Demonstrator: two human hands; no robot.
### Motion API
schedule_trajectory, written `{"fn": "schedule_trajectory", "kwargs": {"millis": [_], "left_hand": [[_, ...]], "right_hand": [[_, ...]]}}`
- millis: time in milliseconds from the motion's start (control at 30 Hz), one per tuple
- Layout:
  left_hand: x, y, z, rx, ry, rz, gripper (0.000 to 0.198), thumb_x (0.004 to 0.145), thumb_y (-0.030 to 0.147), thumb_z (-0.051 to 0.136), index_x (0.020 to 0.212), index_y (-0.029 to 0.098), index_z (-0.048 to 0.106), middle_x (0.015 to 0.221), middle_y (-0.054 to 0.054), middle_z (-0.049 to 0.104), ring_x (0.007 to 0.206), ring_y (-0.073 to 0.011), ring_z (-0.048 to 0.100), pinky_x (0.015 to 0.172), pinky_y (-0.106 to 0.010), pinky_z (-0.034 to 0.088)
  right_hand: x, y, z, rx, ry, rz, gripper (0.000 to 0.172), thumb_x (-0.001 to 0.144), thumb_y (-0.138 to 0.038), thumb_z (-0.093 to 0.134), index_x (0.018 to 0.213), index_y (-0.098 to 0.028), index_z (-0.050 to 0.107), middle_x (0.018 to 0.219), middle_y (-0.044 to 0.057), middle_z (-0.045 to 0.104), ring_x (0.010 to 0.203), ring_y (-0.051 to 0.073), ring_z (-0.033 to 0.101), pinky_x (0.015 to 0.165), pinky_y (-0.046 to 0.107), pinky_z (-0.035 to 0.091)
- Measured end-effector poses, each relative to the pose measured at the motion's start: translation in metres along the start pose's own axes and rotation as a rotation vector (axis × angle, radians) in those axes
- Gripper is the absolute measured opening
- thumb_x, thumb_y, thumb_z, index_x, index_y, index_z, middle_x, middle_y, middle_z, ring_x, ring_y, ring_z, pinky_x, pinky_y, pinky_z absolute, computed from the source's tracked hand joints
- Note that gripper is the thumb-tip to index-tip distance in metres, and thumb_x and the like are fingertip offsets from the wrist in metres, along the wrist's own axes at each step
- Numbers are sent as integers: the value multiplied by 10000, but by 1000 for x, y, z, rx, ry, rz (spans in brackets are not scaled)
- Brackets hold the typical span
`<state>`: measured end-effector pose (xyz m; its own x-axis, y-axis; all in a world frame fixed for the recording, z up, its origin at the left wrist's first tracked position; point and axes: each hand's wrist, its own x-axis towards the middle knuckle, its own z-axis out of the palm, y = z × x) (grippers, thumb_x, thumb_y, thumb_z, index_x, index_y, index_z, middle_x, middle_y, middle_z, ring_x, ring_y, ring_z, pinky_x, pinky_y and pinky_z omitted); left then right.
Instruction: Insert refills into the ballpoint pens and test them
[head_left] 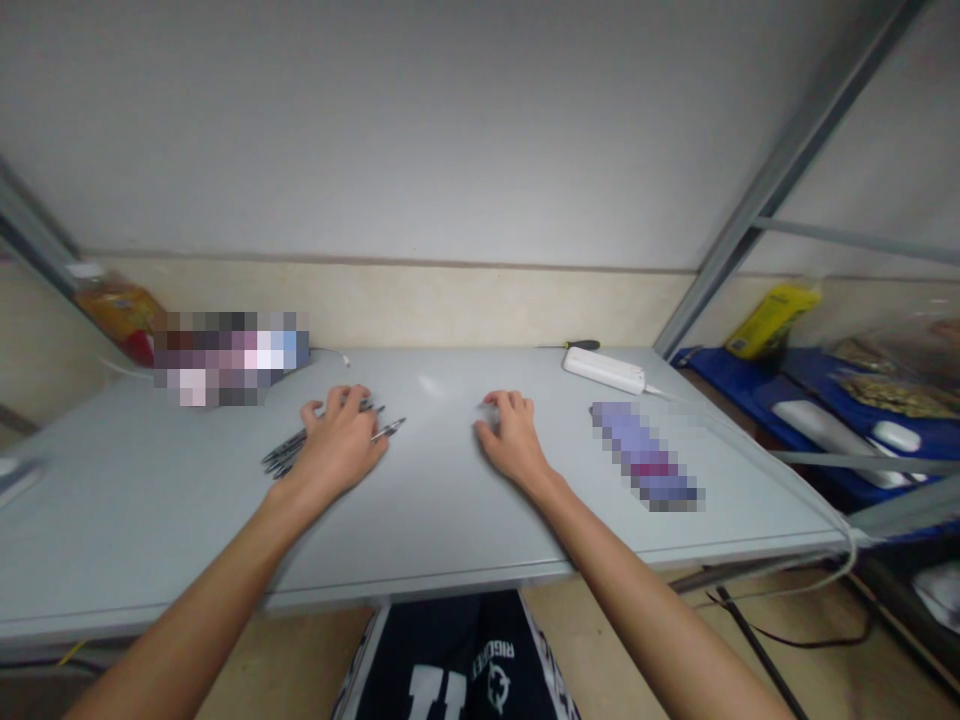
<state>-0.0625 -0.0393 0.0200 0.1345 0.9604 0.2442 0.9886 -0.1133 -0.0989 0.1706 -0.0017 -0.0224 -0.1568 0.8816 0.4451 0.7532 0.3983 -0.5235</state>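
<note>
My left hand (337,440) lies on a loose bunch of dark pens (289,452) spread on the grey table (420,520), fingers curled over them; one pen tip (391,429) sticks out to the right of the fingers. My right hand (514,435) rests palm down on the bare tabletop a little to the right, fingers bent and together, with nothing visible under it.
A white power strip (604,369) and a small black-handled tool (581,345) lie at the back right. A blurred object (646,456) lies right of my right hand, another blurred patch (229,355) back left. Metal shelf posts flank the table; a blue bin with clutter (847,410) stands right.
</note>
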Motion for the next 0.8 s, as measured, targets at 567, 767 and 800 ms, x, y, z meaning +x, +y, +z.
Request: {"fn": "schedule_trajectory", "kwargs": {"millis": [567,767,800], "left_hand": [[15,67,12,-396,14,298,287,907,288,354,906,145,603,1105,-108,538,1030,-223,475,844,-391,405],[25,63,15,-387,15,352,265,900,309,387,1040,147,544,979,-83,587,951,-207,511,832,-352,409],[25,63,14,-339,22,362,253,902,289,376,1025,142,542,973,-88,585,947,-213,510,822,-352,407]], "right_hand": [[0,-5,-13,29,-220,-297,109,822,-216,566,887,-169,639,854,50,608,834,168,504,799,298,378],[5,10,-26,123,-85,-66,157,818,-267,576,871,-157,674,801,44,652,737,148,541,702,260,395],[5,12,-29,155,-88,-18,170,816,-276,572,871,-156,678,776,38,655,700,142,543,668,252,395]]}}
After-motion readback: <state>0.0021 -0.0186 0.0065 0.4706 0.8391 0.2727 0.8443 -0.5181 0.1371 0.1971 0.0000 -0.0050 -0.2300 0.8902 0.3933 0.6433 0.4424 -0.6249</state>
